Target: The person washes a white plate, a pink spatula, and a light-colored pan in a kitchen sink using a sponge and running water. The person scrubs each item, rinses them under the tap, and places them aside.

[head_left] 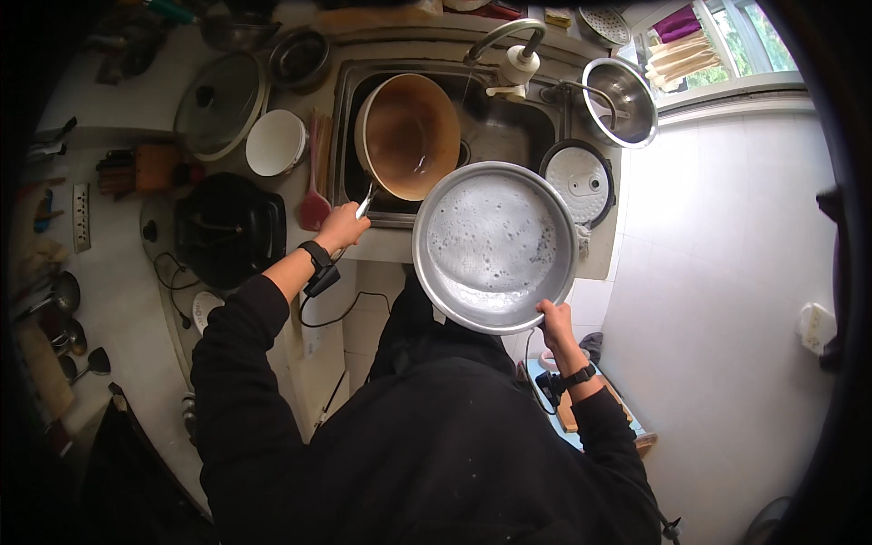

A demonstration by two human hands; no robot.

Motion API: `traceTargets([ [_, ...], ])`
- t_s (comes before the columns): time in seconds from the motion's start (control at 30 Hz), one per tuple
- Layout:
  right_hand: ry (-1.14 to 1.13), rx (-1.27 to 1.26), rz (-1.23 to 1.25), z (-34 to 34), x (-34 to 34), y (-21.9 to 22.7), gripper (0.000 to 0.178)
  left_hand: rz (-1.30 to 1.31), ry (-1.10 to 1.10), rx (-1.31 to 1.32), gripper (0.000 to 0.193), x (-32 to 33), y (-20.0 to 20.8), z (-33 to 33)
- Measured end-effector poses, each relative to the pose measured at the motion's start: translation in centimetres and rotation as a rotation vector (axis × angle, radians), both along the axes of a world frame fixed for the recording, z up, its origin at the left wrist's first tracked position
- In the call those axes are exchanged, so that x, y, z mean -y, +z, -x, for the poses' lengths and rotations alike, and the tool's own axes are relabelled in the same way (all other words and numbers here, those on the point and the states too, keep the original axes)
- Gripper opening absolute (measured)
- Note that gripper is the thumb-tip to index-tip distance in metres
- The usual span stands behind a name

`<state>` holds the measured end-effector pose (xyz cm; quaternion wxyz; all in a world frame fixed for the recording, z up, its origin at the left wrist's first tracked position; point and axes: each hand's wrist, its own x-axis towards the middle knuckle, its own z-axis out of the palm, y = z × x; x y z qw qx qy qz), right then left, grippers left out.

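My left hand [342, 228] is closed around a short metal handle [367, 200]. The handle meets the near rim of a brown-lined round pot [410, 136], which is tilted over the left side of the sink. Whether the handle is fixed to the pot or is a separate clip, I cannot tell. With its thumb over the near right rim, my right hand [558, 325] grips a wide, shallow aluminium pan [495, 241]. Water drops dot the inside of that pan, held in front of the counter edge. Both wrists carry black bands.
The steel sink [513, 136] has a curved tap [518, 64] behind it. A steel bowl [622, 104] and a round lid [578, 184] stand right of it. To the left are a red spatula [314, 207], white bowl [276, 143], glass lid [218, 107] and black electric pan [230, 222].
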<state>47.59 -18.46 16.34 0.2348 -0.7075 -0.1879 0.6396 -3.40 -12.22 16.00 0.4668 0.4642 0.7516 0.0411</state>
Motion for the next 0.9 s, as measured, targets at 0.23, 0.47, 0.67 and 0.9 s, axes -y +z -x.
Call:
traceTargets([
  [0.23, -0.029, 0.003, -0.02, -1.4, 0.4, 2.5, 0.014, 0.022, 0.045, 0.093, 0.029, 2.2, -1.5, -0.7],
  [0.47, -0.045, 0.0, -0.018, -2.3, 0.6, 5.0, 0.013, 0.045, 0.209, 0.455, 0.021, 4.1, -5.0, -3.3],
  [0.67, -0.064, 0.008, -0.013, -3.0, 1.0, 5.2, 0.012, 0.053, 0.358, 0.685, 0.027, 2.6, -9.1, -7.2],
  [0.9, -0.079, 0.018, -0.005, -3.1, 0.9, 6.0, 0.012, -0.182, 0.179, 0.35, 0.041, 0.2, -11.1, -12.6],
])
